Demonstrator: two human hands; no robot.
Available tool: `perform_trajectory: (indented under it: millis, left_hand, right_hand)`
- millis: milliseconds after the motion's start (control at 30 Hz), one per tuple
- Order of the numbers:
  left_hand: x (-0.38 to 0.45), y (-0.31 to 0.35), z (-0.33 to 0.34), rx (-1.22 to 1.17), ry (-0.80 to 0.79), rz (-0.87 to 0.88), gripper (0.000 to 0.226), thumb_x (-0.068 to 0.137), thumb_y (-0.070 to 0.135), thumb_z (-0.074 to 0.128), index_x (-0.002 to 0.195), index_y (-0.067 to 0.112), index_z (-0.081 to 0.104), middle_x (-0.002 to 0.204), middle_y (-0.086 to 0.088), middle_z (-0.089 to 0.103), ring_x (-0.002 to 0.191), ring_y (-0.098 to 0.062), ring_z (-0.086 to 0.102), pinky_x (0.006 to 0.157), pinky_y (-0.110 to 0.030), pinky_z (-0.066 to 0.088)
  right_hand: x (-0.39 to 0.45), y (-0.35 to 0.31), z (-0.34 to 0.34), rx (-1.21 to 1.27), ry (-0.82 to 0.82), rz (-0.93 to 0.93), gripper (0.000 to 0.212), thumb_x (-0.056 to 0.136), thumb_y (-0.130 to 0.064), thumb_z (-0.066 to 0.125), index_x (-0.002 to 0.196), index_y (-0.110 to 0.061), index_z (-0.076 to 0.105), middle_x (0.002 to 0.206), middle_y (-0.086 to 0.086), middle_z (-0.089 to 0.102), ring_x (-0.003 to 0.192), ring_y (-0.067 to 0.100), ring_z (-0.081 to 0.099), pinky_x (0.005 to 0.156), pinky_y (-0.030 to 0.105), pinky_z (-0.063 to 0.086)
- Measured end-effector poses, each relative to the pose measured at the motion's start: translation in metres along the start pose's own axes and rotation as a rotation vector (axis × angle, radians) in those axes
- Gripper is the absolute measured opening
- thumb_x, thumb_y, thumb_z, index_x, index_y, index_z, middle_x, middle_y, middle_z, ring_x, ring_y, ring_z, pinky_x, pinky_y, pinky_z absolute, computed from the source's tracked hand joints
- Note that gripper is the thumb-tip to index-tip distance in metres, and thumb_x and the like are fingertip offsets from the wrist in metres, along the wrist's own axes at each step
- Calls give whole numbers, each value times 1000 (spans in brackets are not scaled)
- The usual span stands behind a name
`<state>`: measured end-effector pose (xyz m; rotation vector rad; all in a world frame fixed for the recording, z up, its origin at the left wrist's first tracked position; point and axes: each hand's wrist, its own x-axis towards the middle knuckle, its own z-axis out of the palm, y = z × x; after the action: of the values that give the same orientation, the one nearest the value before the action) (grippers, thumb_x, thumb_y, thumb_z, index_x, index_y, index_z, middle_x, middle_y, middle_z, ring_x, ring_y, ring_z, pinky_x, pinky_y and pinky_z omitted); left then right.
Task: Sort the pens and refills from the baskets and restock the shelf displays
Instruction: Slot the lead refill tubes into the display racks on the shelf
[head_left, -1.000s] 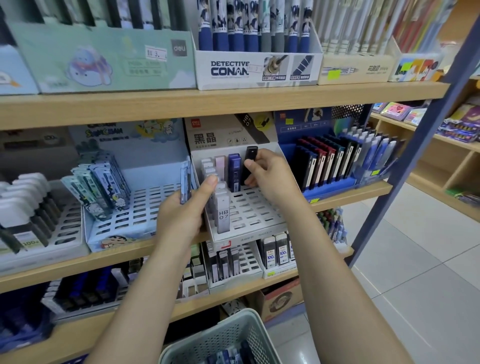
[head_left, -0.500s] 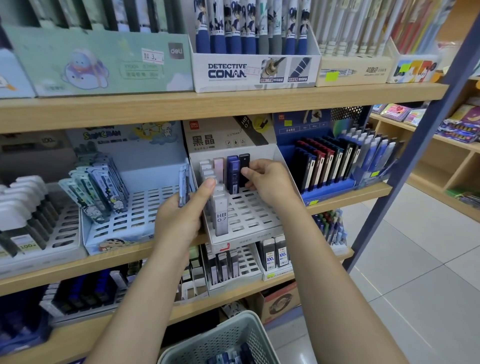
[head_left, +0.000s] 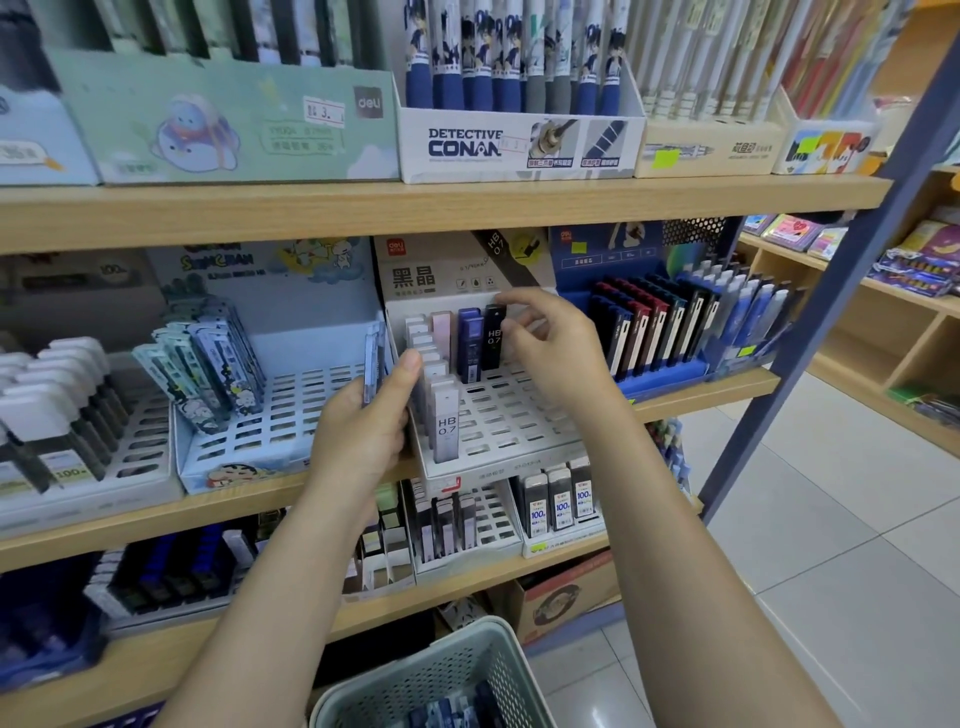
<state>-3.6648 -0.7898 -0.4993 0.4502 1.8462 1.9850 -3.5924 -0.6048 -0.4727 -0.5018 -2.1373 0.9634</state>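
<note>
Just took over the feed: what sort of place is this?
Most likely a stationery shop: shelves of pen display boxes, a price sticker, and a basket below.

Two bare forearms, no sleeves in view. Left hand (head_left: 363, 431) and right hand (head_left: 556, 353): no rings, watch or gloves; nails short, unpainted.

Your right hand (head_left: 550, 348) no longer pinches the black refill case (head_left: 493, 338); its fingers now spread loosely beside it. The case stands upright in the white display tray (head_left: 519, 415), next to the blue one (head_left: 470, 338).
</note>
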Motion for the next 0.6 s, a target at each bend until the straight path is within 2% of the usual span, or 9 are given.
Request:
perform_trajectory:
  millis: [67, 133, 200, 333, 400, 500, 600]
  left_hand:
    - [-2, 1, -5, -20, -31, 11, 42, 97, 57, 51, 92, 15, 55, 56, 6, 42, 42, -8, 31, 40, -19, 25]
    - [-6, 3, -14, -47, -68, 14, 32, 105, 45, 43, 97, 15, 47, 61, 3, 39, 42, -9, 26, 39, -20, 19]
    - [-15, 5, -25, -44, -95, 22, 26, 107, 38, 41, 99, 14, 48, 64, 3, 44, 44, -9, 29, 40, -20, 23]
    - [-38, 16, -48, -94, -105, 46, 25, 106, 33, 45, 102, 16, 62, 67, 4, 58, 49, -9, 44, 41, -19, 32]
    - [-47, 22, -60, -157, -114, 54, 27, 105, 34, 47, 107, 13, 64, 69, 2, 61, 49, -11, 47, 41, -20, 33]
    - [-55, 26, -79, -159, -111, 84, 28, 104, 37, 50, 109, 15, 66, 71, 0, 62, 52, -12, 50, 43, -21, 33]
    - [-59, 27, -97, -128, -113, 111, 26, 106, 33, 46, 105, 18, 68, 72, -1, 62, 58, -13, 50, 50, -25, 31]
  right_hand:
    - [-5, -9, -4, 55, 19, 9, 32, 98, -16, 59, 125, -33, 61, 94, 2, 62, 83, 20, 65, 75, 26, 53]
    - [-11, -22, -8, 89, 48, -4, 29, 98, -17, 60, 123, -32, 60, 90, -1, 62, 81, 25, 66, 79, 34, 55]
    - [-19, -41, -11, 106, 77, -36, 21, 98, -18, 59, 115, -29, 63, 83, -5, 59, 76, 23, 64, 78, 35, 54]
    - [-45, -92, -7, 206, 92, -98, 9, 97, -15, 60, 96, -21, 66, 74, -2, 56, 61, 14, 53, 62, 29, 48]
    - [-60, -116, 1, 249, 23, -102, 8, 97, -13, 59, 93, -19, 64, 69, 4, 59, 52, 15, 51, 52, 27, 44]
    - [-76, -139, 24, 258, -219, 5, 4, 99, -19, 58, 98, -16, 61, 67, 5, 66, 43, 20, 54, 40, 23, 39]
    - [-83, -145, 56, 303, -377, 129, 17, 98, -26, 62, 106, -10, 62, 76, 8, 66, 44, 22, 54, 37, 23, 36]
